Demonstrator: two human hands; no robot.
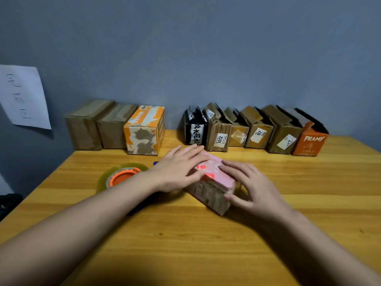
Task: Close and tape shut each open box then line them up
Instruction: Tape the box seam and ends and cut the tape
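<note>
Wide wooden table (206, 244) fills the lower view, backed by a grey-blue wall (206, 48) with a sheet of paper (22, 96) stuck on at the left. Along the back edge, three closed boxes stand touching each other: two brown taped boxes (99, 126) and an orange-and-white box (144, 135). There's a gap, then a tight row of six open boxes (255, 133), flaps up, running from a black one to an orange box (311, 141) printed PRAMY at the right end.

Centre table, in front of that gap, sits the pink box (212, 182). Flaps down, its long axis runs diagonally, far end pointing up-left toward the back row, near end angled toward the person's right.

Left hand (177, 170) lies flat over the box's far left top, fingers straight and spread, pressing down. Right hand (251, 186) is spread too, fingers resting on the top's right edge, thumb against the near end face.

Left of the left wrist, a roll of clear tape (121, 176) with an orange core lies flat on the table, near the pink box but apart from it.
</note>
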